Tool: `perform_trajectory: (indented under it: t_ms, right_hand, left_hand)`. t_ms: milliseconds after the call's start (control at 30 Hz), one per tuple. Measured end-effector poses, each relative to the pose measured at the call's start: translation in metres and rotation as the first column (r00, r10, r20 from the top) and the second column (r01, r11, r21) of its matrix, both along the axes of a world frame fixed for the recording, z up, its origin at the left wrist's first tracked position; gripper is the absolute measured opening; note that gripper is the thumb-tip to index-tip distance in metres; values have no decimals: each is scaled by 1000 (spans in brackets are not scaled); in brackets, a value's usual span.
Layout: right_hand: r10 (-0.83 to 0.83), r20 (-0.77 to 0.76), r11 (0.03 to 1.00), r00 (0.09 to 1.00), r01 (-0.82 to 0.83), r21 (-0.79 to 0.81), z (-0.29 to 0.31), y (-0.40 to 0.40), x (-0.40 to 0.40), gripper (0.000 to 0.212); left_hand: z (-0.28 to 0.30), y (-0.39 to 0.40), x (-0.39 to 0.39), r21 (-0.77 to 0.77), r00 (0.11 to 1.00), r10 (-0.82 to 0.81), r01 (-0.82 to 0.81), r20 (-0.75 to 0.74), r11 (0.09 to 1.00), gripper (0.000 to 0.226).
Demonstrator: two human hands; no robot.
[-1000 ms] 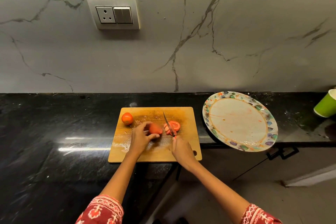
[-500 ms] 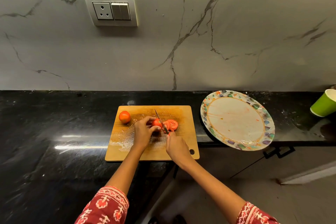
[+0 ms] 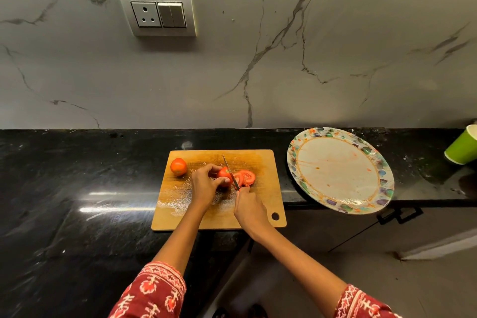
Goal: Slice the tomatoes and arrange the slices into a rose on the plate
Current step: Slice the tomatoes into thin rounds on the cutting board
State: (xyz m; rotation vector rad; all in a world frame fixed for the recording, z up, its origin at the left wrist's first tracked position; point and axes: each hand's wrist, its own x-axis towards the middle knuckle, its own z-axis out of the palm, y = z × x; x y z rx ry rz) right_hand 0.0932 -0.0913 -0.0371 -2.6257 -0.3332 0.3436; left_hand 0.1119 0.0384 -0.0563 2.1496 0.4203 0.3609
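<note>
Nearest me, my right hand (image 3: 249, 208) is closed round the handle of the knife (image 3: 230, 172), blade angled away across the cutting board (image 3: 263, 204). Just left of it my left hand (image 3: 204, 186) curls its fingers over the uncut part of the tomato (image 3: 224, 175), pinning it to the board. The blade sits against that piece's right face, and the cut slices (image 3: 246, 177) lean in a short overlapping row just beyond the blade. I think the edge is already into the flesh, though at this size I can't be sure.

To do this cut well, I'd keep my left fingertips tucked back from the blade, draw the knife in a long stroke instead of pressing straight down, and keep the slices thin and even so they'll bend into petals. The board looks wet, so the tomato may slide.

Further back, a whole tomato (image 3: 178, 166) waits at the board's far left corner. The patterned plate (image 3: 382, 181) lies well to the right, holding no slices, only smears. A green cup (image 3: 462, 146) stands at the far right edge.

I can read no brand, label or writing anywhere, including the wall socket plate (image 3: 156, 11).
</note>
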Motion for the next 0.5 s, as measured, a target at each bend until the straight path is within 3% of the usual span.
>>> perform_trajectory:
  t_ms: [233, 500]
  right_hand:
    - [21, -5, 997, 1000, -21, 70, 5, 8, 16, 30]
    - [49, 27, 998, 998, -48, -36, -11, -2, 3, 30]
  left_hand:
    - [-1, 1, 3, 7, 1000, 1, -1, -24, 1000, 31]
    - [1, 3, 1, -31, 1000, 0, 0, -8, 1000, 30]
